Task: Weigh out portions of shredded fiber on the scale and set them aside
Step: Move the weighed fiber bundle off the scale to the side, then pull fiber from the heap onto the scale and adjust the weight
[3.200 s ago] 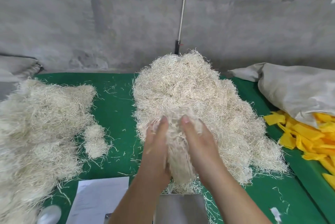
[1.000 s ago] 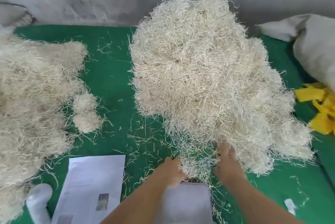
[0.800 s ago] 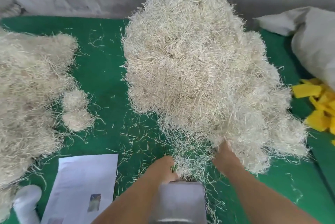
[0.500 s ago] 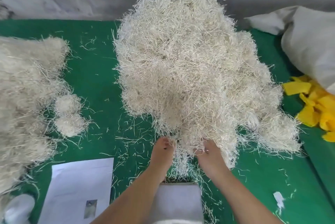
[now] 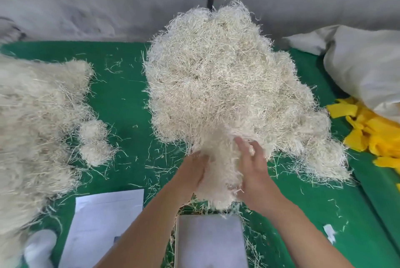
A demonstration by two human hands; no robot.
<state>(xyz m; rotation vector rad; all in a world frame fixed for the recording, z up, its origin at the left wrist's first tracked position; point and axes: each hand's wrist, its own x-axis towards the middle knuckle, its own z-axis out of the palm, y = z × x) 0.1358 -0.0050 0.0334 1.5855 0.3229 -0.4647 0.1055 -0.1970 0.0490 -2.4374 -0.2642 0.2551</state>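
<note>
Cupping a light, springy fiber clump [image 5: 218, 172] at lower centre, left hand [image 5: 192, 172] and right hand [image 5: 253, 172] hold its sides, fingers loosely curved; strands likely shed easily.

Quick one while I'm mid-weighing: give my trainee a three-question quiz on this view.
1. True or false: the scale pan has fiber piled on it.
2. What lies between the left hand and right hand? A) yellow scraps B) a fiber clump C) paper
3. Fill in: the yellow scraps lie to the ____ of the big fiber pile.

Key: 1 false, the pan is bare; 2 B, the fiber clump; 3 right.
</note>
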